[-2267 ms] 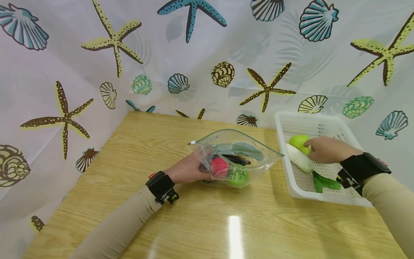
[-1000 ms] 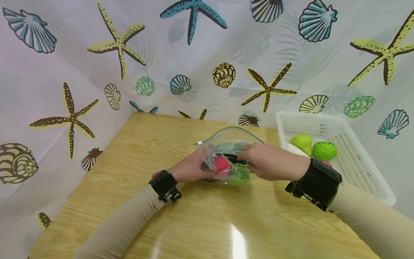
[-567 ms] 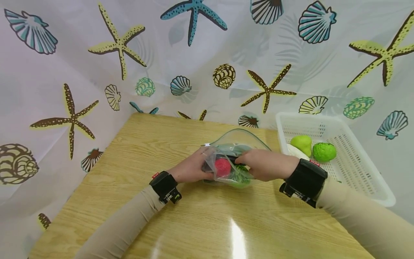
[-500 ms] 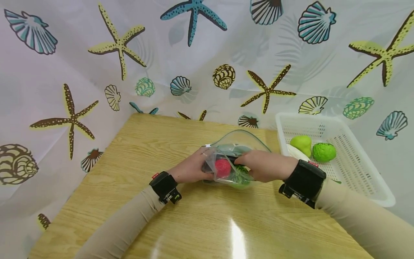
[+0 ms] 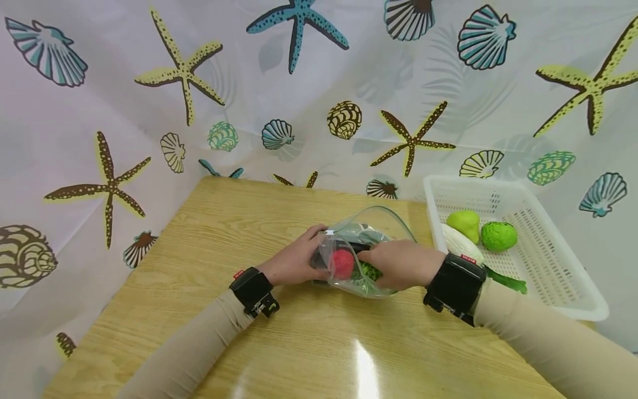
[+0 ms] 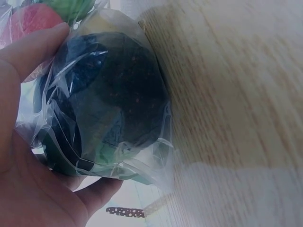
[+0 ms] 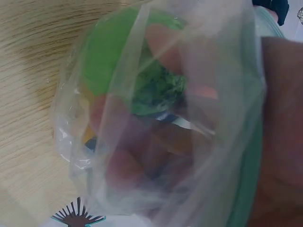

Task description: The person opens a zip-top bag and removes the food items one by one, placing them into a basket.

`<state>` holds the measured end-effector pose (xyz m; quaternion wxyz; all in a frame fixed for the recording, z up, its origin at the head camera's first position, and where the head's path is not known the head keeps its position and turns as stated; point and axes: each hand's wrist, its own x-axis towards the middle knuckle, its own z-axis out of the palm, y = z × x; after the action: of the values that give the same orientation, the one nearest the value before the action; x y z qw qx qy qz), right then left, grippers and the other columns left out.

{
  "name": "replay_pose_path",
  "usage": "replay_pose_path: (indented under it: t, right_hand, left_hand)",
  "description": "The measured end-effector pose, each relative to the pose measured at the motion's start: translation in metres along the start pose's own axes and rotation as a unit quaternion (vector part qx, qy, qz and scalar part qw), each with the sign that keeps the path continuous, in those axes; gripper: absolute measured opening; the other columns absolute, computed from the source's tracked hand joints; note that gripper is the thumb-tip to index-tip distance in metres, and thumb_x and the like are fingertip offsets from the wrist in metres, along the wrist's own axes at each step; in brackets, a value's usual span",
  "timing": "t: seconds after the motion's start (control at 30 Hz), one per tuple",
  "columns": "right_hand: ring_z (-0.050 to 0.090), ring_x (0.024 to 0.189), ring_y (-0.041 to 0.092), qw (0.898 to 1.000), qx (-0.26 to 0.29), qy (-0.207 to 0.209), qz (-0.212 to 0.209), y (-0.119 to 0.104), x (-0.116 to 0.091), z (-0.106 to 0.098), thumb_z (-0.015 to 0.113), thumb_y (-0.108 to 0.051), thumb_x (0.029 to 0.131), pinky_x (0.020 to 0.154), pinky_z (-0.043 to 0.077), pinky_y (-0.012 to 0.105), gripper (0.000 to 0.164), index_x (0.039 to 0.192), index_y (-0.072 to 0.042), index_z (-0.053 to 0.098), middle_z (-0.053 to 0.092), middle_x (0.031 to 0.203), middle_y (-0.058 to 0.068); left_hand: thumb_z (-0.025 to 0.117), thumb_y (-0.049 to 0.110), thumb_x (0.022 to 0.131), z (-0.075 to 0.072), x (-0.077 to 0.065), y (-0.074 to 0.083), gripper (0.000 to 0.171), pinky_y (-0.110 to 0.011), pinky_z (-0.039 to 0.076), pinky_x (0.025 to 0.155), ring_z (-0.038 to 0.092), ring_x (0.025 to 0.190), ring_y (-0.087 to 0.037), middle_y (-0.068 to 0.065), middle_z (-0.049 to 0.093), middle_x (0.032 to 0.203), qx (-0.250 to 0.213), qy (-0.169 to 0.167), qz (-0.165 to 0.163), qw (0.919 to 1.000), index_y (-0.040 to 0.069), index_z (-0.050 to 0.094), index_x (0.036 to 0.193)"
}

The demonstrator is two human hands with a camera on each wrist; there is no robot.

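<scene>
A clear zip bag (image 5: 366, 288) lies on the table with its mouth toward the right. Inside it are a red round item (image 5: 343, 264), a dark item (image 5: 351, 245) and a broccoli-like green vegetable (image 5: 370, 270). My left hand (image 5: 294, 259) grips the bag's left end, thumb in front; the left wrist view shows a large dark item (image 6: 125, 90) through the plastic. My right hand (image 5: 404, 262) reaches in through the mouth. Its thumb and fingers sit either side of the green vegetable (image 7: 111, 52), blurred by plastic in the right wrist view.
To the right stands a white perforated basket (image 5: 563, 238). It holds a yellow-green pear-shaped item (image 5: 464, 223), a bumpy green round item (image 5: 499, 236), a white radish-like item (image 5: 462, 244) and a long green item (image 5: 508, 281). A patterned curtain (image 5: 299, 100) hangs behind the wooden table (image 5: 299, 343).
My right hand has left the basket and gone left into the bag. The bumpy green round item now shows in the basket. The bag's mouth has shifted slightly toward me.
</scene>
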<state>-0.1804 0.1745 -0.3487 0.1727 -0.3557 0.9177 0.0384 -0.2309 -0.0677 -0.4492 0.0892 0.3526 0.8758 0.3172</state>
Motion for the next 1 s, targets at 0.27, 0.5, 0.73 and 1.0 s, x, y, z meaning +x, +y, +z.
replay_pose_path:
  t: [0.27, 0.5, 0.73, 1.0]
  right_hand:
    - [0.053, 0.077, 0.010, 0.999, -0.019, 0.042, -0.022, -0.001, -0.002, 0.004, 0.074, -0.027, 0.075, 0.064, 0.052, 0.036, 0.051, 0.122, -0.011, 0.061, 0.065, 0.095, 0.000]
    - [0.054, 0.074, 0.011, 0.996, -0.034, 0.073, -0.029, -0.002, -0.005, 0.005, 0.073, -0.028, 0.075, 0.060, 0.052, 0.036, 0.052, 0.121, -0.009, 0.061, 0.064, 0.093, 0.001]
    - [0.059, 0.092, 0.021, 0.996, -0.019, 0.084, -0.027, -0.003, -0.011, -0.003, 0.074, -0.029, 0.078, 0.073, 0.055, 0.041, 0.059, 0.129, -0.003, 0.056, 0.065, 0.110, 0.011]
    - [0.058, 0.088, 0.019, 0.991, -0.022, 0.129, -0.038, -0.005, -0.021, -0.021, 0.074, -0.030, 0.079, 0.071, 0.054, 0.038, 0.061, 0.130, -0.003, 0.054, 0.063, 0.110, 0.013]
  left_hand:
    - [0.078, 0.037, 0.077, -0.002, -0.003, 0.002, 0.076, -0.042, 0.038, 0.102, 0.029, 0.125, -0.014, 0.000, 0.020, 0.149, -0.006, 0.003, 0.011, 0.9999, 0.021, 0.041, 0.141]
    - [0.078, 0.034, 0.078, -0.002, -0.003, 0.004, 0.073, -0.041, 0.036, 0.103, 0.028, 0.127, -0.013, -0.001, 0.017, 0.151, -0.008, -0.002, -0.002, 1.0000, 0.021, 0.042, 0.140]
    - [0.079, 0.032, 0.078, -0.002, -0.003, 0.004, 0.083, -0.040, 0.038, 0.102, 0.032, 0.123, -0.014, -0.005, 0.025, 0.147, -0.012, 0.004, 0.001, 0.9999, 0.023, 0.032, 0.146]
    - [0.077, 0.038, 0.077, -0.001, -0.004, 0.004, 0.087, -0.037, 0.043, 0.095, 0.039, 0.114, -0.012, -0.004, 0.034, 0.136, 0.000, 0.013, 0.006, 0.9999, 0.025, 0.029, 0.148]
